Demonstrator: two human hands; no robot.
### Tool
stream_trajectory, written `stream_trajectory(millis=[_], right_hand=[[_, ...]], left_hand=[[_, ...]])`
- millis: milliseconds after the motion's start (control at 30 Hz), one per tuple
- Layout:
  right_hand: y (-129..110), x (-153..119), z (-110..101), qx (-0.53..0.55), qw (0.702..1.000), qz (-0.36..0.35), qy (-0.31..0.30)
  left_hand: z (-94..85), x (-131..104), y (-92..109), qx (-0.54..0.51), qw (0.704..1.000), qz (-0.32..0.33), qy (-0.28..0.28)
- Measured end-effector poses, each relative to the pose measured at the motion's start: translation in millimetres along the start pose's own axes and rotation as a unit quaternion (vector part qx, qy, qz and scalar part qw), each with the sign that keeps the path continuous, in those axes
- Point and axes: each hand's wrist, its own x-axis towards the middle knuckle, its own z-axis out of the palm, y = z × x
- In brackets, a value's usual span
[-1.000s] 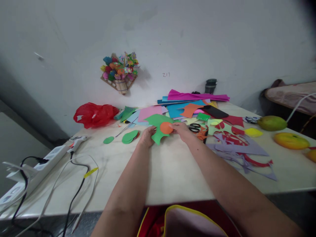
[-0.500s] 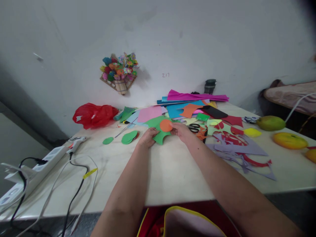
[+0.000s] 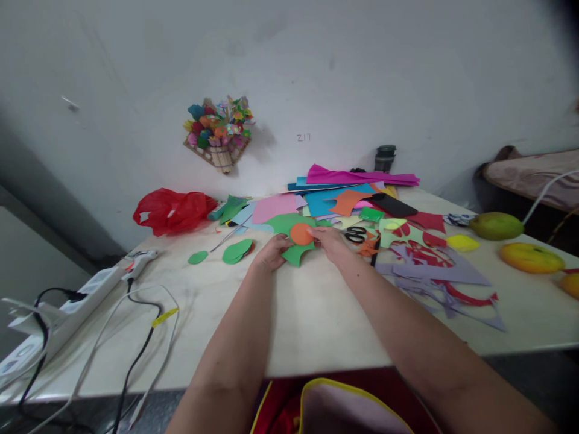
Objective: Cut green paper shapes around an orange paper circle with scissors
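Near the middle of the table, my left hand pinches the left edge of a green paper sheet with curved cut-outs. An orange paper circle lies flat against that sheet. My right hand has its thumb on the circle's right edge, with the fingers behind it, partly hidden. Black-handled scissors rest just right of my right hand. To the left of my left hand are stacked green paper ovals and a single green oval.
Coloured paper sheets and a black phone lie behind my hands. Purple and red scraps spread at right, beside mangoes. A red plastic bag sits back left. A power strip and cables occupy the left edge.
The orange circle has shifted slightly left and down on the green sheet, along with my right hand. My left hand stays nearly in place at the sheet's edge.
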Motion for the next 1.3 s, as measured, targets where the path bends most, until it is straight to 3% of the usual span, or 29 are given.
stream_trajectory(millis=[200,500,633,767,833,1033,1300], right_hand=[[-2.4,-1.6,4.2,-0.026,1.000,-0.004,0.016],[-12.5,-11.9,10.2,-0.032,0.999,0.003,0.014],[-16.9,-11.6,10.5,0.018,0.997,0.002,0.073],[-20.8,-9.6,8.2,0.017,0.991,0.044,0.123],[-21.5,-10.0,6.0,-0.003,0.992,0.073,0.103],[-20.5,-14.1,0.7,-0.074,0.987,0.138,-0.047],[-13.5,-12.4,5.4,-0.065,0.995,0.071,-0.010]], left_hand=[[4.6,-2.5,2.1,-0.021,0.999,-0.001,0.040],[5.7,2.4,-2.6,0.064,0.992,-0.025,0.105],[6.0,2.7,-2.2,0.050,0.991,0.009,0.120],[5.7,1.9,-2.0,0.048,0.993,0.015,0.108],[4.3,2.3,-2.6,0.051,0.993,0.018,0.105],[0.6,4.0,-4.6,0.054,0.994,0.029,0.091],[3.4,0.6,-3.2,0.059,0.996,0.009,0.073]])
